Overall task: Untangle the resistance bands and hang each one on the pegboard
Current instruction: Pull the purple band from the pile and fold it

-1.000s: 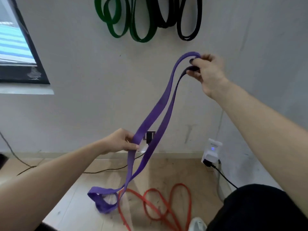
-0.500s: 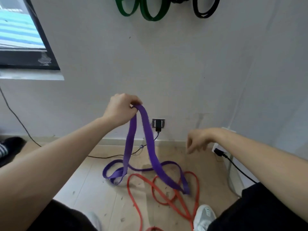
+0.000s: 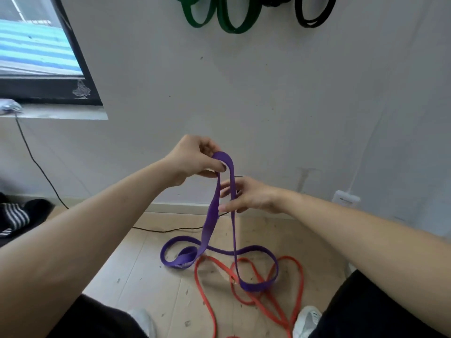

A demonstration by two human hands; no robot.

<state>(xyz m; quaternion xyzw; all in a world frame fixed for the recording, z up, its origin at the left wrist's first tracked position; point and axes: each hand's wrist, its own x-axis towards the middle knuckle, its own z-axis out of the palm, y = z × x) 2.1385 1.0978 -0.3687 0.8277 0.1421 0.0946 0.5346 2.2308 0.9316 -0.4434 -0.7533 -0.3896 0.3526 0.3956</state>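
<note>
we log left hand (image 3: 195,159) grip pinching flat purple rubber band (image 3: 209,215) top fold; right hand (image 3: 251,196) grip spread between its parted strands.

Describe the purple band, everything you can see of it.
The purple band is a flat, wide, rubbery-looking loop, matte and limp. The left hand pinches its top fold, so two strands hang down. The right hand touches those strands lower down with fairly straight fingers. The band's lower part lies in curls on the wooden floor, with one end loop crossing over the red band. It is not yet hung.
</note>
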